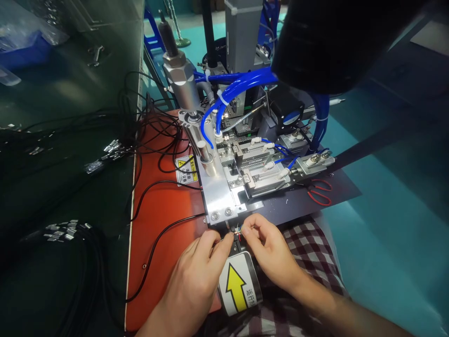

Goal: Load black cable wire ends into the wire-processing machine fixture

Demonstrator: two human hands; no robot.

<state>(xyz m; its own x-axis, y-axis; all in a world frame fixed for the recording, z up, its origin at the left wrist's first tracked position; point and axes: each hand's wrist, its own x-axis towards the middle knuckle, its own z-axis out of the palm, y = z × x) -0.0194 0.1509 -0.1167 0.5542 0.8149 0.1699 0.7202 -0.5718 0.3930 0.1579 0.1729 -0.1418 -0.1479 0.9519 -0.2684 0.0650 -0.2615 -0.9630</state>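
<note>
Fine coloured wires (238, 230) pinched

The hold of the left hand (200, 263) cannot be told. The wires are seen at six o'clock from the pneumatic fixture (261, 183); presumably light, limp, fragile, best gripped behind their ends. They seem pinched by the right hand (269, 244), at four o'clock.

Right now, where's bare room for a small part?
Red board: bare between the lower black cable and the left hand. Dark plate: a narrow strip between the metal clamps and checkered cloth, left of the red-handled scissors. Crowded: the board's far end, under tangled cables, and between the fingertips, where thin wires sit.
</note>
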